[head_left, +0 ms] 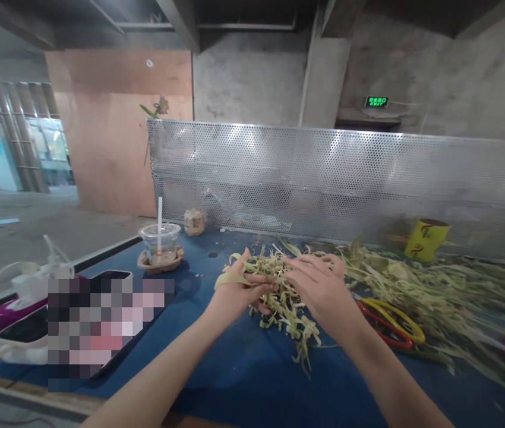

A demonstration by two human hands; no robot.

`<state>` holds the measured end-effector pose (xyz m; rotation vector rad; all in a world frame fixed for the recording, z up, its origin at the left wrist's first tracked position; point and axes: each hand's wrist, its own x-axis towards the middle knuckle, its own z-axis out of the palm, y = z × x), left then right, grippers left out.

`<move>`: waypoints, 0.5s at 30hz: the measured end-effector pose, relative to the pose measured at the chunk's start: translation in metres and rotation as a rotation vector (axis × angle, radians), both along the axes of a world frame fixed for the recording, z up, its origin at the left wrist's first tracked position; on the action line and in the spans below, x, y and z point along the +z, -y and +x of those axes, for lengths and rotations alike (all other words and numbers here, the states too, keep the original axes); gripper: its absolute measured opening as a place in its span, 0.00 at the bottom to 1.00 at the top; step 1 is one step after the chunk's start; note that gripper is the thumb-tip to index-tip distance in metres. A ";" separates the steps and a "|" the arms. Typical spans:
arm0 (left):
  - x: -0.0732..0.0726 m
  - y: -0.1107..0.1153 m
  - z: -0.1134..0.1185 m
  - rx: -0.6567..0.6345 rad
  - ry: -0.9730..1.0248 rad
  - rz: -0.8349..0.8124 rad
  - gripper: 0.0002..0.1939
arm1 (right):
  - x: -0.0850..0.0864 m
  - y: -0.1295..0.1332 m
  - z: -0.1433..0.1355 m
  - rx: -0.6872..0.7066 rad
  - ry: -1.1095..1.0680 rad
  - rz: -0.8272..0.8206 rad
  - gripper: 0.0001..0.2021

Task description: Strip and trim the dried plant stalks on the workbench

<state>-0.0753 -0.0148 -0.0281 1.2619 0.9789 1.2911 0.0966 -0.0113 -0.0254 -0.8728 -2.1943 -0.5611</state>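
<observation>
A loose heap of pale green plant clippings (290, 315) lies on the blue tabletop (234, 368) between my two hands. My left hand (239, 288) is at the left side of the heap, thumb raised and fingers stretched out over the clippings. A long pale leaf strip (228, 278) lies across this hand by the thumb. Reaching in from the right, my right hand (317, 279) has its fingers extended over the heap, with the fingertips partly among the clippings. Close to my right wrist are scissors or shears with red and yellow handles (395, 324), partly hidden by the arm.
Long leafy stems (431, 291) spread over the right side, by a yellow cylinder (427, 241). At left stand a lidded plastic cup (160, 238) with a straw, a phone (25, 327), cables and a blurred-out flat item (110, 327). A perforated metal screen (279, 178) borders the back.
</observation>
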 end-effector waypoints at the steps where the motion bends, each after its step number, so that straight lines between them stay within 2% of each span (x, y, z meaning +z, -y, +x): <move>1: 0.000 0.001 0.001 -0.001 -0.013 0.006 0.53 | 0.003 0.003 0.000 0.015 -0.002 -0.033 0.10; 3: 0.000 0.002 0.002 -0.030 -0.028 0.008 0.52 | 0.007 0.007 0.000 0.039 -0.044 -0.161 0.10; 7: -0.003 0.004 0.004 -0.149 -0.061 -0.037 0.54 | 0.011 0.003 0.007 0.037 -0.235 -0.549 0.16; 9: -0.004 0.004 0.003 -0.217 -0.038 -0.070 0.54 | 0.010 -0.003 0.010 -0.018 -0.320 -0.625 0.17; 11: -0.004 0.003 0.002 -0.251 0.008 -0.111 0.52 | 0.008 -0.008 0.012 -0.093 -0.344 -0.483 0.12; 13: -0.003 0.003 -0.001 -0.232 0.076 -0.162 0.50 | 0.005 -0.008 0.012 -0.131 -0.298 -0.183 0.04; 15: -0.001 0.002 -0.003 -0.191 0.165 -0.202 0.47 | 0.004 -0.003 0.010 -0.074 -0.204 0.125 0.04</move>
